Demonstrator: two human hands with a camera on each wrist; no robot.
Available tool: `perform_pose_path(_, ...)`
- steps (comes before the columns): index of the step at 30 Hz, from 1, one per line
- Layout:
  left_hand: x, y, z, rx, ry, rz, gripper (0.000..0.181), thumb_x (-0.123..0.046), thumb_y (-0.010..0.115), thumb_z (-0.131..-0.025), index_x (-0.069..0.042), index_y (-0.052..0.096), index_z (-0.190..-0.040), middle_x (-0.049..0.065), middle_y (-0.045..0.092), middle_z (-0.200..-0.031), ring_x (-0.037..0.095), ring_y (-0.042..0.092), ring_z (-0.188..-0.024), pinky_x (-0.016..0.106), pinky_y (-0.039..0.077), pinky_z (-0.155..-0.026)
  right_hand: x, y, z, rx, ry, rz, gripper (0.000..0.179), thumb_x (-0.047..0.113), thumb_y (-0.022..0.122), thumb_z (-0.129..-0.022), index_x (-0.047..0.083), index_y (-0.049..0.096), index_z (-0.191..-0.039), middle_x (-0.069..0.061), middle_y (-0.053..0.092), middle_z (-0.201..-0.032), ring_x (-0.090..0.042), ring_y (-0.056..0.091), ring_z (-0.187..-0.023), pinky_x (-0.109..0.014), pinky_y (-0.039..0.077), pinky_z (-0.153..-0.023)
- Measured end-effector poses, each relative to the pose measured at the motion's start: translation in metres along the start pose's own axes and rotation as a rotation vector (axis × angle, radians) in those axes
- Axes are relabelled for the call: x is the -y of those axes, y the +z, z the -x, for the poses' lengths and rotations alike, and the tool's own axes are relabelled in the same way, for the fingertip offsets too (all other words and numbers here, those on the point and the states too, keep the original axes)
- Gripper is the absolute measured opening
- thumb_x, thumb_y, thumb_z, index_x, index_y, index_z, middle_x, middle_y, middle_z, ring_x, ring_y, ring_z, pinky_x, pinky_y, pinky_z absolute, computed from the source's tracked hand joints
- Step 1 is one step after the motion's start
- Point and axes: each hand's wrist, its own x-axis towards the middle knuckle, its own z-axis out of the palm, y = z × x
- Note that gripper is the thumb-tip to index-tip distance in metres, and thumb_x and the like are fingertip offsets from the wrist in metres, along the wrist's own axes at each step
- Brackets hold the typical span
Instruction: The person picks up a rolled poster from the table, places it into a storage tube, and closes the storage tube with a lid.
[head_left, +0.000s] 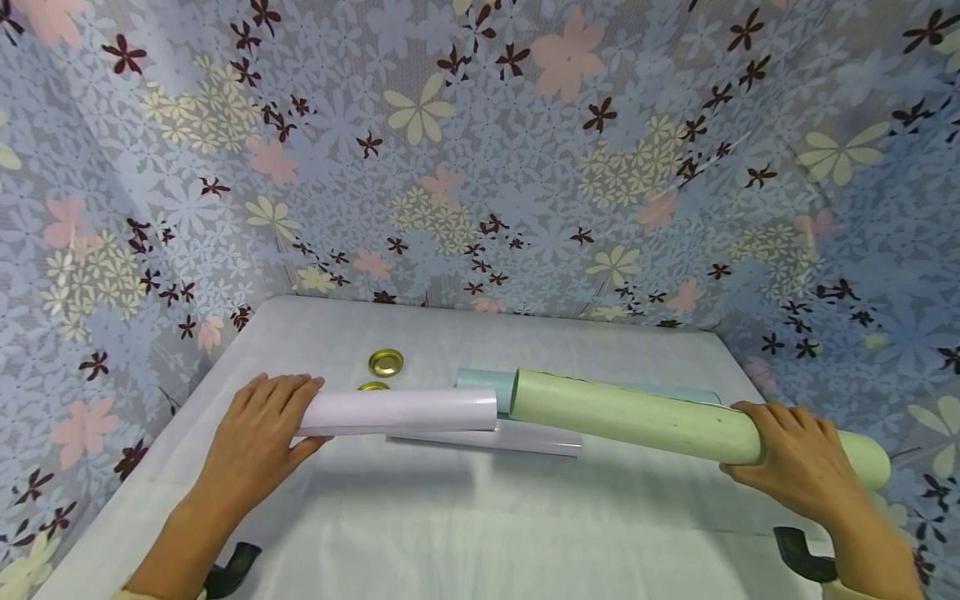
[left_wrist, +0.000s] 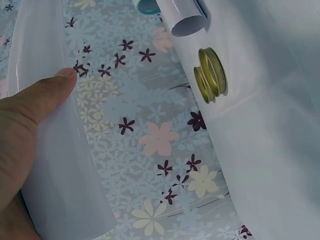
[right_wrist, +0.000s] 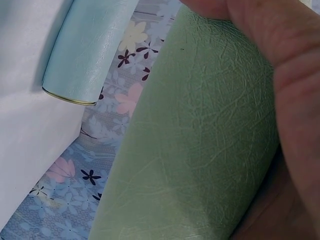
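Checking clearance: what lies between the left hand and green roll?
In the head view, the held lilac roll; a blue roll and a pale roll show behind.

White table (head_left: 465, 533), faintly creased, far edge at 12. Gold lid (head_left: 386, 363) at 11, hollow side up. Second gold lid (head_left: 372, 387) just on its 6 o'clock side, partly hidden; can't tell if they touch. White roll (head_left: 536, 438) near the middle, lying on its side, roughly 9 to 3. Blue roll (head_left: 480, 379) at 1, also lying roughly 9 to 3, partly hidden, 3 o'clock end near the table edge.
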Motion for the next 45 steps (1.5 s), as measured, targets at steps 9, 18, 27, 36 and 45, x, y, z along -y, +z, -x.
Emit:
perform_pose_path(9, 0.0020, 0.0000, -0.0017, -0.015, 0.011, -0.002, 0.079, -0.033, 0.090, -0.055, -0.006, 0.057, -0.122, 0.015, 0.062, -0.119, 0.034, 0.056, -0.109, 0.055, 0.039, -0.103, -0.0014, 0.0003, 0.0011, 0.004, -0.002, 0.008, 0.085, 0.040, 0.088, -0.052, 0.015, 0.051, -0.123, -0.020, 0.058, -0.108, -0.041, 0.047, -0.093, -0.056, 0.031, -0.077)
perform_pose_path(18, 0.0004, -0.0015, -0.0035, 0.000, -0.009, -0.001, 0.080, -0.032, 0.090, -0.055, -0.006, 0.056, -0.123, 0.015, 0.061, -0.121, 0.034, 0.055, -0.112, 0.055, 0.037, -0.104, -0.0013, -0.0006, 0.0014, -0.011, -0.021, 0.001, 0.085, 0.040, 0.088, -0.050, 0.014, 0.051, -0.123, -0.019, 0.058, -0.109, -0.041, 0.046, -0.094, -0.056, 0.030, -0.077)
perform_pose_path(27, 0.0002, 0.0002, -0.0033, -0.010, -0.002, 0.005, 0.080, -0.033, 0.090, -0.055, -0.006, 0.057, -0.122, 0.015, 0.061, -0.120, 0.034, 0.055, -0.111, 0.055, 0.038, -0.104, 0.0007, 0.0002, 0.0022, -0.009, -0.034, 0.000, 0.086, 0.040, 0.089, -0.050, 0.015, 0.051, -0.123, -0.020, 0.058, -0.109, -0.041, 0.047, -0.094, -0.057, 0.030, -0.078)
perform_pose_path(36, -0.0030, 0.0024, -0.0035, 0.008, -0.006, 0.001, 0.079, -0.034, 0.090, -0.056, -0.008, 0.057, -0.122, 0.014, 0.062, -0.119, 0.034, 0.056, -0.110, 0.056, 0.039, -0.103, 0.0051, 0.0013, 0.0023, -0.019, -0.056, -0.010, 0.087, 0.039, 0.089, -0.050, 0.014, 0.051, -0.124, -0.019, 0.058, -0.110, -0.042, 0.046, -0.095, -0.057, 0.030, -0.079)
perform_pose_path(45, -0.0029, 0.0041, -0.0029, 0.010, -0.002, 0.007, 0.079, -0.034, 0.090, -0.057, -0.008, 0.056, -0.123, 0.013, 0.062, -0.119, 0.033, 0.056, -0.110, 0.056, 0.038, -0.104, 0.0072, 0.0021, 0.0010, -0.028, -0.080, -0.015, 0.088, 0.038, 0.089, -0.049, 0.013, 0.051, -0.123, -0.019, 0.059, -0.111, -0.042, 0.047, -0.094, -0.057, 0.030, -0.079)
